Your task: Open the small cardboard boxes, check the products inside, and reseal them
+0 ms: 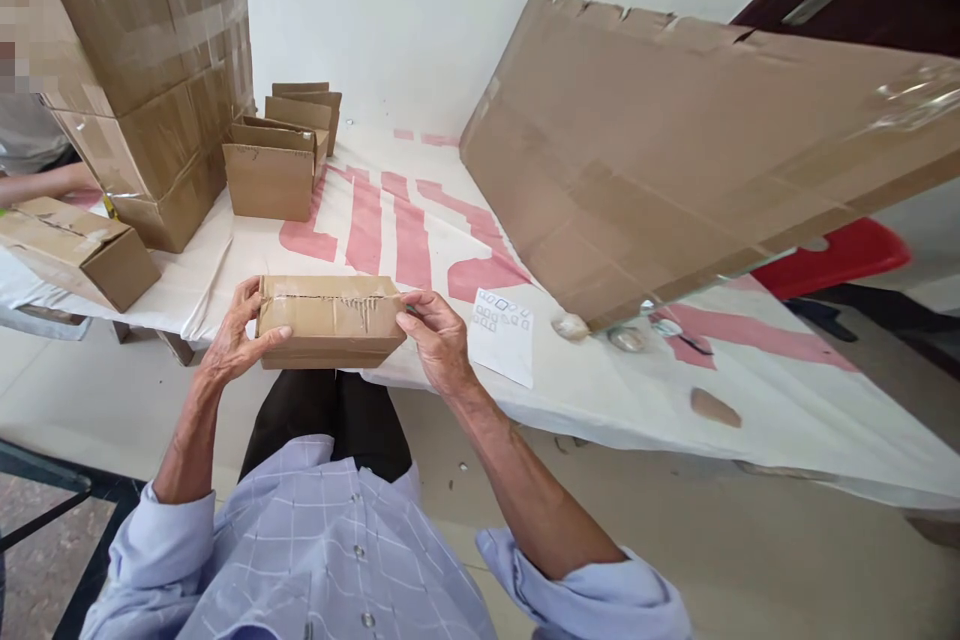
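Observation:
A small brown cardboard box point(322, 328) with a closed top sits at the table's front edge, directly before me. Along its top runs a seam with torn, ragged cardboard near the right part. My left hand point(241, 332) grips the left end, thumb on the near top edge. At the right end, my right hand point(435, 328) pinches the corner between thumb and fingers. Just right of that hand lies a white paper sheet point(501, 340) with small drawn shapes. The underside of the box is hidden.
Stacked cartons point(161, 90) stand at the left, with open small boxes point(271, 175) beside them. Another closed box point(79, 245) lies near a co-worker's arm point(49, 185). A large cardboard panel point(675, 150) leans at the right, with tape rolls point(626, 338) below and a brown piece point(715, 408) nearby.

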The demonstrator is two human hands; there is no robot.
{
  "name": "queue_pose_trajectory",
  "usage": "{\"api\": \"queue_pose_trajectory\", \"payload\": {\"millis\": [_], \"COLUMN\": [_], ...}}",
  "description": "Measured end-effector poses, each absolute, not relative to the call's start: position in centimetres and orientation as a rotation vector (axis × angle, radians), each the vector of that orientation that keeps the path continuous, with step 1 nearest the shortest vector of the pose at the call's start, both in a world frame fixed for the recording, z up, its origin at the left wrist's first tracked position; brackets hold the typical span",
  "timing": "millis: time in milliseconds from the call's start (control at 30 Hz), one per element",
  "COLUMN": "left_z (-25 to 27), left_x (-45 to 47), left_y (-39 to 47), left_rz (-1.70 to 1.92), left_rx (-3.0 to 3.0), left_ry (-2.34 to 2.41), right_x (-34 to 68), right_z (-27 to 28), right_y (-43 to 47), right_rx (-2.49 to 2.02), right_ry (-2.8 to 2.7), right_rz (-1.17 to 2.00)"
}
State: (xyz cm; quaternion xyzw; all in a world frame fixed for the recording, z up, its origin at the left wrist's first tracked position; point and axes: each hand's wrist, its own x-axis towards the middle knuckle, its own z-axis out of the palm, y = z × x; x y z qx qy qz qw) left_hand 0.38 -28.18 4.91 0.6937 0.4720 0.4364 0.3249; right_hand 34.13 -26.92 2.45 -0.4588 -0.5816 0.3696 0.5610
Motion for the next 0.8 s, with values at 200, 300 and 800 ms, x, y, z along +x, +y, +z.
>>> {"api": "queue_pose_trajectory", "payload": {"millis": [200, 300, 800], "left_z": [4.8, 4.5, 4.3], "left_x": [0.4, 0.5, 1.6], "left_y": [-28.6, -29.3, -30.8], "left_rz": [1.143, 1.18, 1.213], "left_rx": [1.879, 1.896, 1.976], "left_ry": [1.212, 1.227, 1.202], "right_x": [37.4, 39.7, 39.7], "right_z": [1.3, -0.2, 5.5], "right_y": [-25.3, -24.0, -23.9], "right_rx": [-1.276, -1.668, -1.431], "right_ry": [-1.568, -1.846, -1.73], "right_rz": [0.484, 0.279, 0.331]}}
